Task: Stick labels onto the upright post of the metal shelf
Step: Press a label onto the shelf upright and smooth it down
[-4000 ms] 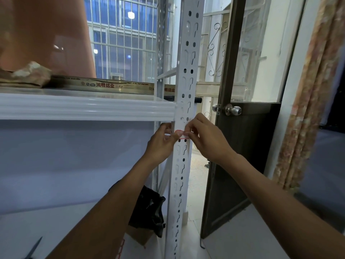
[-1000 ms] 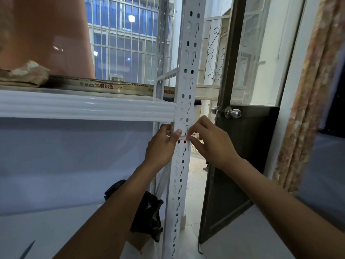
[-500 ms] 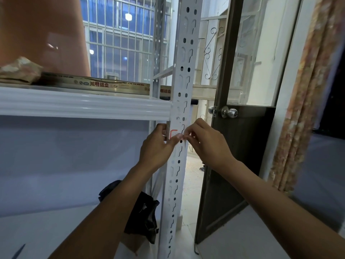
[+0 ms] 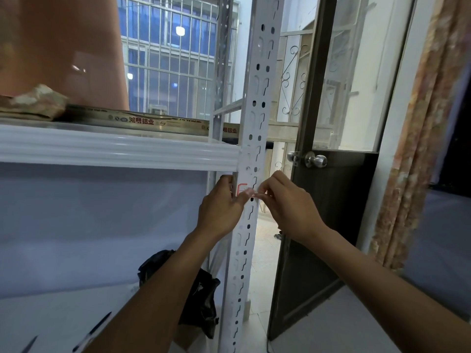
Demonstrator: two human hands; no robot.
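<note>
From my remote seat I see both hands up at the white upright post (image 4: 251, 149) of the metal shelf, just below where the white shelf beam (image 4: 114, 151) meets it. The label (image 4: 241, 187), a small pale piece with a red outline, lies on the post's front face between the two hands, partly covering the slots there. My left hand (image 4: 220, 210) is curled around the post's left edge, fingers tucked behind it and the thumb laid across the label's lower left part. My right hand (image 4: 288, 207) comes in from the other side with thumb and forefinger closed in a narrow pinch on the label's lower right edge, the other fingers folded. Thumb tip and pinch nearly meet at the middle of the post; I cannot tell how much of the label is already stuck flat.

On top of the shelf rests a long flat box with red print (image 4: 142, 121) and a rough brownish lump (image 4: 33, 103). Behind the post are a barred window (image 4: 173, 59) and a dark door (image 4: 331, 225) with a round metal knob (image 4: 316, 159). A patterned curtain (image 4: 420, 123) hangs at the right. Low down beside the post sits a crumpled black bag (image 4: 201, 301), and a pen (image 4: 94, 332) lies on the lower shelf
</note>
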